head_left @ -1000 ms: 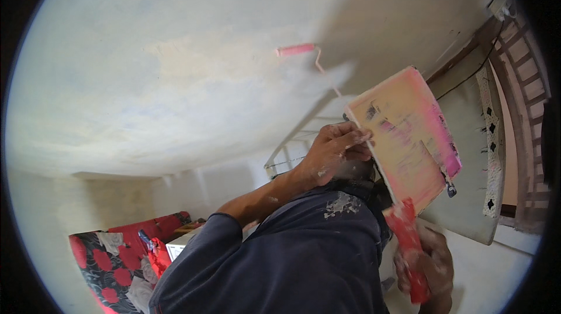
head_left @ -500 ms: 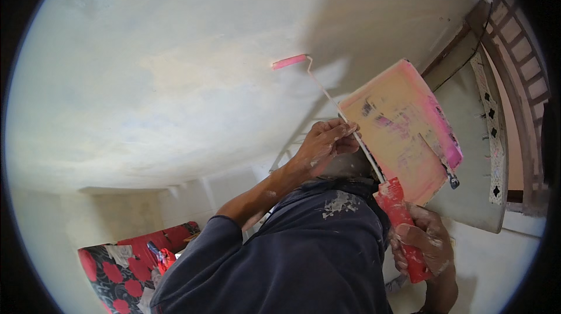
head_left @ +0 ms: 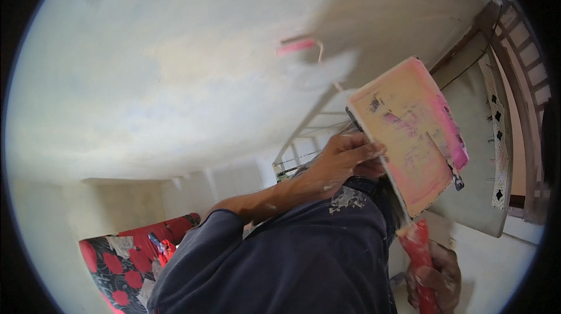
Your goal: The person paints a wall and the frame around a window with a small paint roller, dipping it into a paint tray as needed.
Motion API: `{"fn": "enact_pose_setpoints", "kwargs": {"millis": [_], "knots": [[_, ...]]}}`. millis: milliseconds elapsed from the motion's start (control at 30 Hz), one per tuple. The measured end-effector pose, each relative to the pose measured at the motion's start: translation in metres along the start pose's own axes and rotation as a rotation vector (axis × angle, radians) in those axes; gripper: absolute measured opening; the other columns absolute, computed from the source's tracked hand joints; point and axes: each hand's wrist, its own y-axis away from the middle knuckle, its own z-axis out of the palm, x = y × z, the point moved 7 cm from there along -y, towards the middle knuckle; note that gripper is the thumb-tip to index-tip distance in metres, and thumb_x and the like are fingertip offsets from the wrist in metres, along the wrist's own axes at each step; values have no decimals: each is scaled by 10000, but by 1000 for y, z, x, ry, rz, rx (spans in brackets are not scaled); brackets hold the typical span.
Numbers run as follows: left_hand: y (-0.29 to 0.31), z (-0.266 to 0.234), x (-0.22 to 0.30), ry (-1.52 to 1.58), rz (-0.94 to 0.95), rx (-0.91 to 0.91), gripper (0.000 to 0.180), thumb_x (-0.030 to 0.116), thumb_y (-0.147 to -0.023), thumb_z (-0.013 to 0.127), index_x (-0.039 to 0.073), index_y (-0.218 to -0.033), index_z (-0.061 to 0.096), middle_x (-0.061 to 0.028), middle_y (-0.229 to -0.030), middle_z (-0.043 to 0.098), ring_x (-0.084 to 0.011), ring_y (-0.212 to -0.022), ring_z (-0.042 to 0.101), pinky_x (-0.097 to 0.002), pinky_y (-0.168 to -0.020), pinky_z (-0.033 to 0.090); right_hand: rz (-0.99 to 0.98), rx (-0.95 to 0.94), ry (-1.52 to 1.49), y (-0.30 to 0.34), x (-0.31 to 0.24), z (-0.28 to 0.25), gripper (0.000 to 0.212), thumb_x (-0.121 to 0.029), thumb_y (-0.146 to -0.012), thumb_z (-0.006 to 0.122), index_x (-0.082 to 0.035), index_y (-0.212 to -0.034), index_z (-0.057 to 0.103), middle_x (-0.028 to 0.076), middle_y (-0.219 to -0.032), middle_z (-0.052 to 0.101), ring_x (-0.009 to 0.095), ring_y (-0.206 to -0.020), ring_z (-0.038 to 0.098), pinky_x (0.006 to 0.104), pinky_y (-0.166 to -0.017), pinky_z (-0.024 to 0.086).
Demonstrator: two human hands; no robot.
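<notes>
My right hand (head_left: pixel 437 282) is wrapped round the red, paint-smeared handle (head_left: pixel 418 250) of a paint roller. The thin pale rod runs up and left from it to a pink roller sleeve (head_left: pixel 296 47) close to the pale wall; I cannot tell if they touch. My left hand (head_left: pixel 353 159), speckled with dried paint, closes its fingers on the rod midway. Behind the rod is a rectangular tray or board (head_left: pixel 403 130), smeared cream and pink. A narrow, dark-ended tool (head_left: pixel 447 165) lies across its right side.
A sofa or bed with a red and black floral cover (head_left: pixel 125 267) stands at the lower left, with cloths on it. A ladder-like frame (head_left: pixel 304 136) leans behind my left hand. At right are a panel with patterned trim (head_left: pixel 498 133) and a window grille (head_left: pixel 529 60).
The roller sleeve has moved up and a little right. My right hand has moved down and right with the handle, and my left hand has shifted right. The view has shifted slightly.
</notes>
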Motion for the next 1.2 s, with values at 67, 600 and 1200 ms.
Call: {"fn": "enact_pose_setpoints", "kwargs": {"millis": [67, 600, 1200], "knots": [[-2, -25, -13, -2, -19, 70, 240, 212, -907, 572, -1, -1016, 587, -74, -898, 631, -157, -859, 630, -328, -811, 524, 31, -46, 35, -23, 17, -1, 452, -209, -814, 606, 76, -1144, 486, 50, -600, 498, 107, -408, 463, 241, -380, 402], [27, 7, 54, -33, 201, 7, 209, 204, -914, 558, -1, -912, 597, -97, -898, 624, -149, -806, 630, -304, -714, 543, 14, -46, 80, 11, -13, 24, 613, -375, -816, 629, 68, -1207, 465, 59, -651, 551, 93, -388, 462, 218, -360, 356], [-1, -88, -10, 54, 190, 217, 232, 223, -882, 580, 18, -990, 587, -62, -918, 610, -153, -812, 598, -323, -792, 475, 95, -264, -19, -75, 16, 34, 303, -267, -892, 595, -9, -1031, 516, 30, -691, 530, 107, -492, 540, 239, -443, 443]]}}
